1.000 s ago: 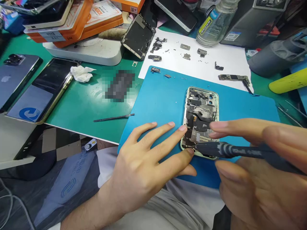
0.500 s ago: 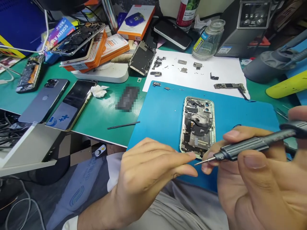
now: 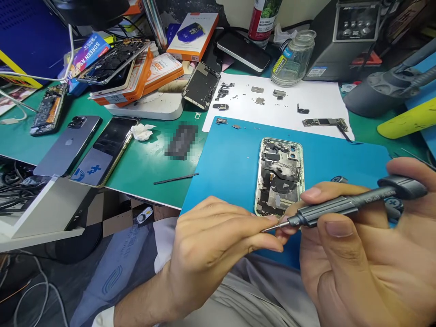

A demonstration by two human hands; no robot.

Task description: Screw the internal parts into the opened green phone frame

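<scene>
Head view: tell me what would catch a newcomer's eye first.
First, the grey screwdriver slanting across the lower right in the right hand, its tip at the fingers of the left hand. Just beyond lies an opened phone, insides bare, on the bright blue mat. Behind that, small parts dot a white sheet.

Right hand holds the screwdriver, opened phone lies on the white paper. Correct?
Not quite: the opened phone lies on the blue mat, not the white paper, as the head view shows. The right hand does hold the screwdriver.
</scene>
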